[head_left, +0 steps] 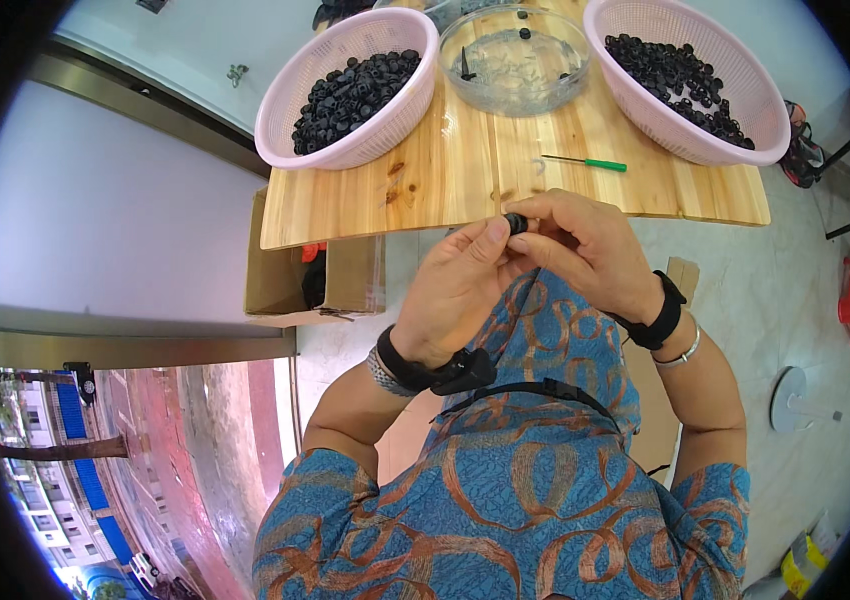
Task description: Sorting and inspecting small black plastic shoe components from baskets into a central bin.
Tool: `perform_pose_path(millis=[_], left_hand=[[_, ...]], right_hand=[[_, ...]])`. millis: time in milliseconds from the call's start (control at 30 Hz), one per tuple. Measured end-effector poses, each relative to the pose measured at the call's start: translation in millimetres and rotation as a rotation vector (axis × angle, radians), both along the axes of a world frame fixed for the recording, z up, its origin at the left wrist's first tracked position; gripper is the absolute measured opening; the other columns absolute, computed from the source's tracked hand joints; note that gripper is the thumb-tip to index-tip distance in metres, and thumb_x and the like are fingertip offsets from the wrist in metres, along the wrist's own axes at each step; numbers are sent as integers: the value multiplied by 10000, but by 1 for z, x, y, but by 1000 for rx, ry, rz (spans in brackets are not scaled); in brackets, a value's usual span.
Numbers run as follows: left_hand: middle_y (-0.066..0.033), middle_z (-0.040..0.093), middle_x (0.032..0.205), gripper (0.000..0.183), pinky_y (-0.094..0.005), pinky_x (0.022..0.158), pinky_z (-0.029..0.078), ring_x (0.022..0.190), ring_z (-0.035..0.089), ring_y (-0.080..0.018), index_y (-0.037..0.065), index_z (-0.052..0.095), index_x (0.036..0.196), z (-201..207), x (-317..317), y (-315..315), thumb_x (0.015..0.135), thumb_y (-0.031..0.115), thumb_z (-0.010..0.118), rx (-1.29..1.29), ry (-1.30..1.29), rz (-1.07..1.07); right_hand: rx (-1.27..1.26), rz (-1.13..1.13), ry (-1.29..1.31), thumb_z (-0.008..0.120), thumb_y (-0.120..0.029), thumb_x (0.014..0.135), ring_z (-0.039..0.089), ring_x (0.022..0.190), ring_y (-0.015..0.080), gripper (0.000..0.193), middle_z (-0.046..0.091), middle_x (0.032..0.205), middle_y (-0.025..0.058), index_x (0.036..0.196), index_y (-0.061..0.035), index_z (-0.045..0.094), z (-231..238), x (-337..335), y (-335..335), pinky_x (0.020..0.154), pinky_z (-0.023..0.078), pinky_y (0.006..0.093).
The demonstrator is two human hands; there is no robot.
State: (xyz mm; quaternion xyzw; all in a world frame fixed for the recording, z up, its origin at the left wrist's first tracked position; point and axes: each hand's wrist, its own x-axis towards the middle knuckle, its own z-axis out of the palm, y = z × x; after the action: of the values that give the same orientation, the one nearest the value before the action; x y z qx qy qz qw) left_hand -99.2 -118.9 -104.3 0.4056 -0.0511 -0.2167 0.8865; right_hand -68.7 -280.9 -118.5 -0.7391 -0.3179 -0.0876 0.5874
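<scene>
Left hand [460, 280] and right hand [590, 245] pinched 1 small, round, black plastic-looking piece [516, 223] by the pale wooden table's [435, 190] edge, probably for fine control; 2 pink perforated plastic baskets [411, 115] stood beyond, seemingly within reach.

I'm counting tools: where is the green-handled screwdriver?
In the head view, the green-handled screwdriver lies right of centre on the wooden table, beyond the right hand, near the right-hand pink basket.

"What's the table [450, 165] made of?"
"Pale wood, with brown knots."
"And what stands on it?"
"A pink basket [411, 112] at the left, a matching basket [637, 122] at the right, a clear round dish [507, 101] between them."
"Anything nearer?"
"A green-handled screwdriver [601, 164], lying right of the middle."
</scene>
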Motion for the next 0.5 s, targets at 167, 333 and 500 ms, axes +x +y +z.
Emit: perform_pose_path(millis=[167,333,500], left_hand=[[-84,553,1071,300,-332,943,377,1006,517,-159,-22,521,1080,-8,2,1,931,227,447,-23,-92,24],[-80,568,1056,289,-325,933,385,992,526,-159,-28,528,1082,-13,4,2,925,206,462,-27,-83,48],[-82,580,1054,289,-346,890,417,969,540,-155,-22,537,1098,-10,4,0,916,196,488,127,-129,151]], right_hand=[[17,-12,109,630,-138,771,510,559,158,262,548,692,73,988,1,581,4,-3,2,520,415,258],[58,27,157,616,-121,792,474,560,86,265,522,670,27,1020,6,570,1,-3,3,509,387,216],[157,69,250,613,-81,803,429,564,26,267,490,662,-23,1052,1,561,1,-1,0,496,346,171]])
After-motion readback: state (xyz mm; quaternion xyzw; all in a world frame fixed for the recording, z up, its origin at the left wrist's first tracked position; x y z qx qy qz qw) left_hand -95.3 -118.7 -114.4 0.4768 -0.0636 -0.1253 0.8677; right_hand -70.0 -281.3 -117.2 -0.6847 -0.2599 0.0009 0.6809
